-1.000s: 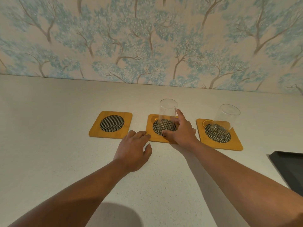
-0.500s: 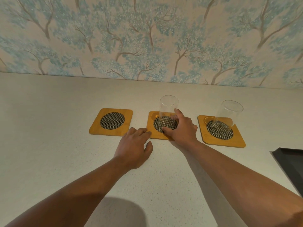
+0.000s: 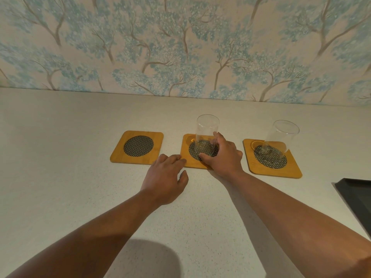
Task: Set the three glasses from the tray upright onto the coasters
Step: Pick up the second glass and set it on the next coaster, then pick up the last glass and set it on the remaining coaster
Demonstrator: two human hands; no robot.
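Three wooden coasters with dark woven centres lie in a row on the pale counter. The left coaster [image 3: 137, 147] is bare. A clear glass [image 3: 206, 133] stands upright on the middle coaster [image 3: 185, 157], and my right hand [image 3: 221, 155] is wrapped around its lower part. Another clear glass [image 3: 281, 139] stands upright on the right coaster [image 3: 273, 167]. My left hand [image 3: 165, 177] rests flat on the counter, its fingertips touching the front left edge of the middle coaster, holding nothing.
The corner of a black tray [image 3: 355, 199] shows at the right edge of the counter. A wall with blue tree wallpaper [image 3: 180, 47] rises behind the coasters.
Both hands and the middle glass have stayed in place; only the camera has shifted slightly.
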